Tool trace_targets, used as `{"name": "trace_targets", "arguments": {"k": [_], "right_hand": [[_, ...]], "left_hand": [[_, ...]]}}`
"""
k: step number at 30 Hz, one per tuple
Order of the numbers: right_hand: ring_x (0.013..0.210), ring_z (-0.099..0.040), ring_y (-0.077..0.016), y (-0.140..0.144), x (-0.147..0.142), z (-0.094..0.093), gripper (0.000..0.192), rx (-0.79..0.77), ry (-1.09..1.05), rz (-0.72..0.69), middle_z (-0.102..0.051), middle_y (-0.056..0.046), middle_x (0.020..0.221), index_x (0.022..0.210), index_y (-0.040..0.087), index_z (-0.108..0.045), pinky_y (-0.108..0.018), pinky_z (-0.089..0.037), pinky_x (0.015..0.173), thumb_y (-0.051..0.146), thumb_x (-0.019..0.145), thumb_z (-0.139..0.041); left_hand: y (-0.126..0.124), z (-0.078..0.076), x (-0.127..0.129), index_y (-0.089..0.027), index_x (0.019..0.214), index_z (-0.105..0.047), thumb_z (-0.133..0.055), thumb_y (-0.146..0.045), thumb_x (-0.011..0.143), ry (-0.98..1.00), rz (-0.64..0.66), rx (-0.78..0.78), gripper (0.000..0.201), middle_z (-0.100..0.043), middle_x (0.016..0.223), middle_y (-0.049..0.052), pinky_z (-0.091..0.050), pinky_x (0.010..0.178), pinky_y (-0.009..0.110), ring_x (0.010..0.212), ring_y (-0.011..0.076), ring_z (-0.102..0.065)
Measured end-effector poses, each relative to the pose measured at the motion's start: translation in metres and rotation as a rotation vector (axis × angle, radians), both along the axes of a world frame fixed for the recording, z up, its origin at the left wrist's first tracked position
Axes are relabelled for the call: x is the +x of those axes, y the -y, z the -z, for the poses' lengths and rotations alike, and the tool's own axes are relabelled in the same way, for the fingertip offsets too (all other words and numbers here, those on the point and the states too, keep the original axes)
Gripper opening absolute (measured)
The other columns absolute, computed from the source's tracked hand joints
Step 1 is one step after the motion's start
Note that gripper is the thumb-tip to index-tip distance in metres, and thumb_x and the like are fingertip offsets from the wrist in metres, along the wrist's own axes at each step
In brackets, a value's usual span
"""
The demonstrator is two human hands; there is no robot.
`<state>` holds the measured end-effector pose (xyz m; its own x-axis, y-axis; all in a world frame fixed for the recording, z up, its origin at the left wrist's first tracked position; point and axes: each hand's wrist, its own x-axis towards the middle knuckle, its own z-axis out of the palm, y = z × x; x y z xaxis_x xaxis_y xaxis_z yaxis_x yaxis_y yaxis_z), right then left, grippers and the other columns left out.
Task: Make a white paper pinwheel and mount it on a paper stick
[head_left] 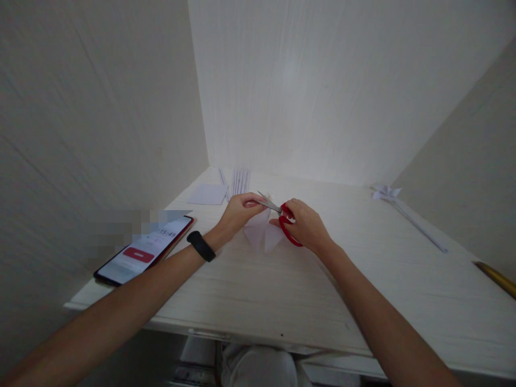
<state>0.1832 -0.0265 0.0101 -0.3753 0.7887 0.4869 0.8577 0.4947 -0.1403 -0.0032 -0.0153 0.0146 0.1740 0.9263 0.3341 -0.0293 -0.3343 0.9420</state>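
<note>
My right hand (306, 223) has its fingers in the handles of red scissors (291, 234). Their blades point left toward my left hand (242, 209), whose thumb and fingers are pinched together by the tips. A white piece of paper (255, 236) with folded, pointed flaps hangs just below both hands. My left hand grips it near its upper end, where the blades and fingers partly hide it. The exact spot where blades and paper meet is too small to make out.
A phone (141, 252) lies at the left. Behind my left hand are a white paper square (208, 194) and several thin paper sticks (241, 181). At right are a paper flower on a stem (415, 220) and a gold-coloured object (496, 278). Walls enclose the white table (242, 301).
</note>
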Motion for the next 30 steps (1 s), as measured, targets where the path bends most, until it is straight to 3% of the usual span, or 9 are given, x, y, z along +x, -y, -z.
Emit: {"name": "trace_targets", "arguments": {"k": [30], "right_hand": [[0.066, -0.049, -0.0150, 0.0024, 0.0012, -0.0050, 0.015, -0.023, 0.083, 0.075, -0.059, -0.005, 0.074, 0.074, 0.018, -0.053, -0.027, -0.026, 0.057, 0.031, 0.081, -0.052]], "left_hand": [[0.0061, -0.0009, -0.0013, -0.015, 0.077, -0.070, -0.070, -0.023, 0.067, -0.024, 0.039, -0.039, 0.012, -0.071, 0.082, 0.005, -0.048, 0.079, 0.029, 0.079, 0.0160, -0.063]]}}
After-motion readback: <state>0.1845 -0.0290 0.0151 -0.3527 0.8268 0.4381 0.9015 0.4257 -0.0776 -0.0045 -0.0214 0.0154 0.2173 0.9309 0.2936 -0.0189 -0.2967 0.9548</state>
